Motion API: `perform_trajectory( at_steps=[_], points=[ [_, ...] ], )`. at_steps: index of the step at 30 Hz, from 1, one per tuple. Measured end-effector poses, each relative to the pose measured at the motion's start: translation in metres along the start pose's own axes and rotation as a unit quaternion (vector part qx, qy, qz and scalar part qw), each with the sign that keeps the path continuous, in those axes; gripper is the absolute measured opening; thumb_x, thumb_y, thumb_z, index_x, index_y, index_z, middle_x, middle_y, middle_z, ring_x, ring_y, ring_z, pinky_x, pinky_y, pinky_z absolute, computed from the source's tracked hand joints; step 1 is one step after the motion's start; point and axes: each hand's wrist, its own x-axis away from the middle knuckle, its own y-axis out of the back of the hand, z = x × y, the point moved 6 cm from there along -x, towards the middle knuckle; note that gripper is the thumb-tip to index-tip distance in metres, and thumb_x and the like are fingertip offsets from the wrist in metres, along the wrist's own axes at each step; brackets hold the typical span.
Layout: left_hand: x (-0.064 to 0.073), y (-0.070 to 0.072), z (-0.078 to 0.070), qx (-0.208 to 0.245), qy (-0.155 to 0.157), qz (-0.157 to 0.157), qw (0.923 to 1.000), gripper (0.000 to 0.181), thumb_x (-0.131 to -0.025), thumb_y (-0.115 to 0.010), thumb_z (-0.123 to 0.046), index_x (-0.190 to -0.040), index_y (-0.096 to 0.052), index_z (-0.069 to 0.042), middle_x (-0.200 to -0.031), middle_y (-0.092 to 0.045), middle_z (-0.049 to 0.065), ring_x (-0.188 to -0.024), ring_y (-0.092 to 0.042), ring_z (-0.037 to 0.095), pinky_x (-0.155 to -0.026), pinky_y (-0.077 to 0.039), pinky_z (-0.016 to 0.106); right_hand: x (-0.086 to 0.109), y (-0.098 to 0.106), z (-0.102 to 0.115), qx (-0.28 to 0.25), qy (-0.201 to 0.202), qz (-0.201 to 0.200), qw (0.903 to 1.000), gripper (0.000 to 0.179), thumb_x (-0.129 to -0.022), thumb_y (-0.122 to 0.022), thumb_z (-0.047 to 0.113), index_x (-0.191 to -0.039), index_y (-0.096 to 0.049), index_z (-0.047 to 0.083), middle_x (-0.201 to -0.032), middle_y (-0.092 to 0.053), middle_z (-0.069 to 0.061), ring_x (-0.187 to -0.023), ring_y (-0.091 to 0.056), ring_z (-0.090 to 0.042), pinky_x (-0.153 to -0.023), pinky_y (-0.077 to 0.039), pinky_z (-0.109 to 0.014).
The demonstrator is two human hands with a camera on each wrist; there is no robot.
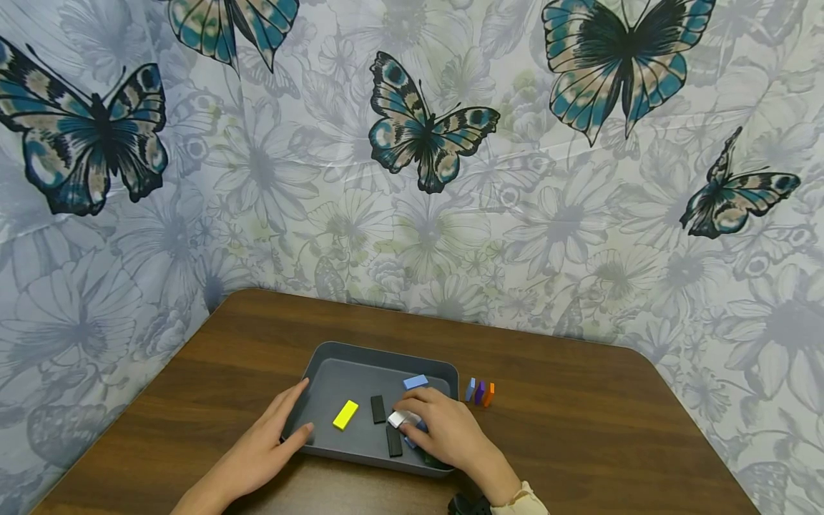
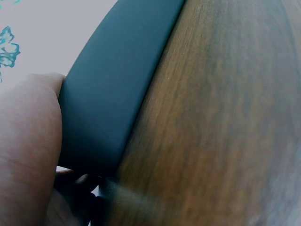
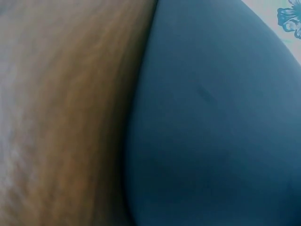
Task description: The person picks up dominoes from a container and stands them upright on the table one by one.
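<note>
A dark grey rectangular tray (image 1: 354, 458) lies on the brown table, with small coloured blocks inside. My left hand (image 1: 264, 436) rests at its left end, fingers fairly straight along the side and thumb over the front corner. The left wrist view shows that thumb (image 2: 30, 141) against the tray wall (image 2: 108, 89). Over the tray's right part, my right hand (image 1: 444, 429) pinches a white block (image 1: 396, 419) between thumb and fingers. Partly hidden beneath it are blue blocks. Two black blocks (image 1: 378, 410) lie just left of that hand, and a yellow block (image 1: 345, 415) farther left.
One light blue block (image 1: 415, 382) lies near the tray's back right. Outside the right wall, blue, purple (image 1: 479, 393) and orange (image 1: 489, 395) blocks stand in a row on the table (image 1: 566, 422). A butterfly-patterned cloth (image 1: 450, 236) hangs behind the table.
</note>
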Motion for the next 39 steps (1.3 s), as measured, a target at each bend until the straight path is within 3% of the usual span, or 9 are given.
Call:
perform_trajectory(
  at_steps=[39],
  points=[
    [-0.0005, -0.0005, -0.0005, 0.011, 0.003, 0.005, 0.9999, 0.070, -0.098, -0.049, -0.048, -0.155, -0.016, -0.024, -0.157, -0.024, 0.004, -0.141, -0.031, 0.030, -0.102, -0.036, 0.057, 0.0005, -0.0008, -0.0047, -0.033, -0.034, -0.009, 0.9988, 0.027, -0.088, -0.067, 0.043, -0.111, -0.064, 0.029, -0.119, -0.060, 0.014, -0.100, -0.060, -0.004, -0.068, -0.051, -0.022]
  ],
)
